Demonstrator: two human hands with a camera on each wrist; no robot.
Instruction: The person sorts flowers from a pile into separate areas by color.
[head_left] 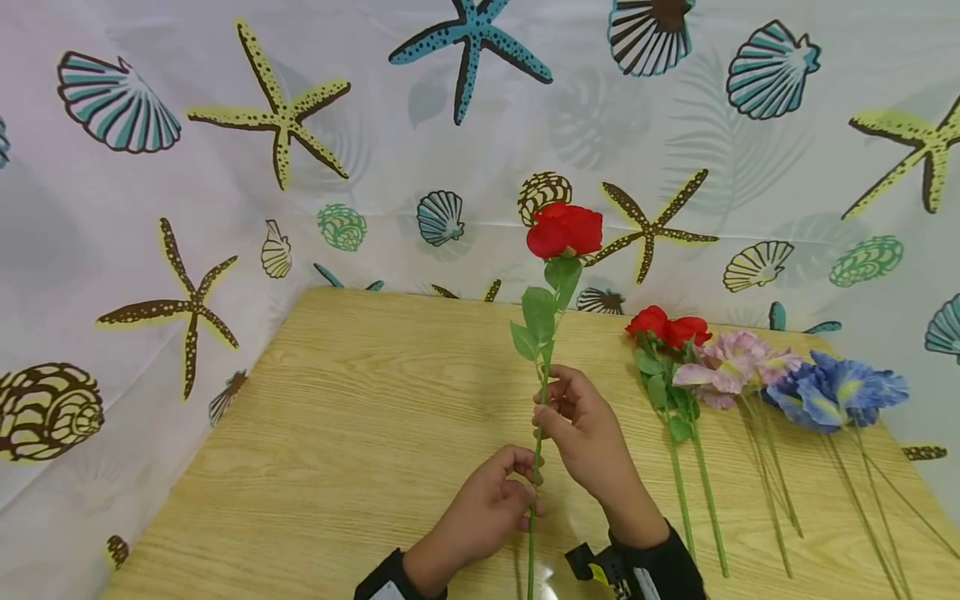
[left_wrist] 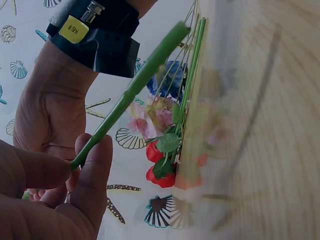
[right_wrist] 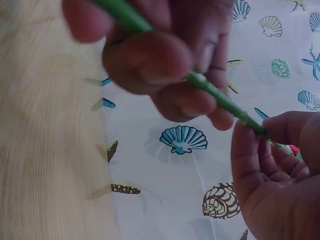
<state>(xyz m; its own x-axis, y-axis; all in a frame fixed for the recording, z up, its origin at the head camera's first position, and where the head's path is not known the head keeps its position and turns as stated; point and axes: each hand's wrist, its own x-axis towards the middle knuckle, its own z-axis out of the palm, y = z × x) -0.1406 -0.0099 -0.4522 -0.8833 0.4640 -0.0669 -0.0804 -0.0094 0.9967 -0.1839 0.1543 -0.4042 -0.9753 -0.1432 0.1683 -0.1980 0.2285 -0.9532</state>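
Note:
A red artificial rose (head_left: 564,231) with green leaves stands upright above a wooden table (head_left: 337,433), held by its green stem (head_left: 536,467). My right hand (head_left: 551,408) pinches the stem just below the leaves. My left hand (head_left: 525,492) pinches it lower down. In the left wrist view my left hand (left_wrist: 75,165) pinches the stem (left_wrist: 130,95) between thumb and finger, with my right hand (left_wrist: 45,110) and its black wrist strap behind. The right wrist view shows my right hand (right_wrist: 265,132) on the stem (right_wrist: 220,97) and my left hand (right_wrist: 160,60) blurred above it.
Several artificial flowers lie side by side on the table's right part: red roses (head_left: 667,327), pink blooms (head_left: 731,358) and blue blooms (head_left: 840,387), their stems pointing toward me. A white cloth printed with shells and starfish (head_left: 225,167) hangs behind and around the table.

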